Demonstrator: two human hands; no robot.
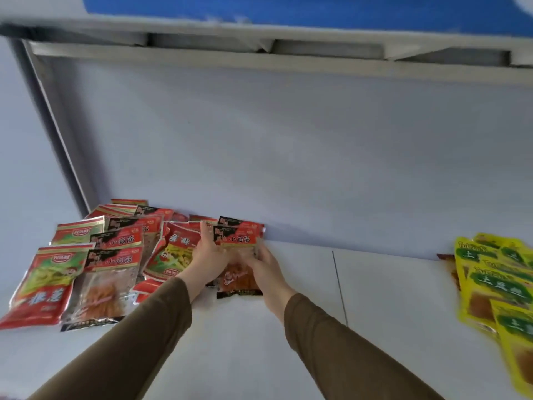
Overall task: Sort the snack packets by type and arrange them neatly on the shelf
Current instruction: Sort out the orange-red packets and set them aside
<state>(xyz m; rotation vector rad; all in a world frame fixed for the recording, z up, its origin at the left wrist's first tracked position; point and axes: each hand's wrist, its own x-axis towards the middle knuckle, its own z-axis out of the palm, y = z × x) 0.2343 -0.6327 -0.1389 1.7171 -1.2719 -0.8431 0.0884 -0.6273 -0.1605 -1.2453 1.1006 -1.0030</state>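
Packet (237, 249) middle hidden by hands | yellow packets (501, 287) cut off right

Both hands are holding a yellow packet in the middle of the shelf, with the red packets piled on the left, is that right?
Not quite. In the head view both hands hold a red-and-black packet, not a yellow one. The yellow packets lie at the far right of the shelf. The red pile is on the left.

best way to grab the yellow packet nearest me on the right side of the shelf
Pinch the nearest yellow packet by its left long edge, coming in from the left over the bare shelf. It lies flat and is overlapped by other yellow packets further back, so slide it out towards you. Its right side runs out of frame.
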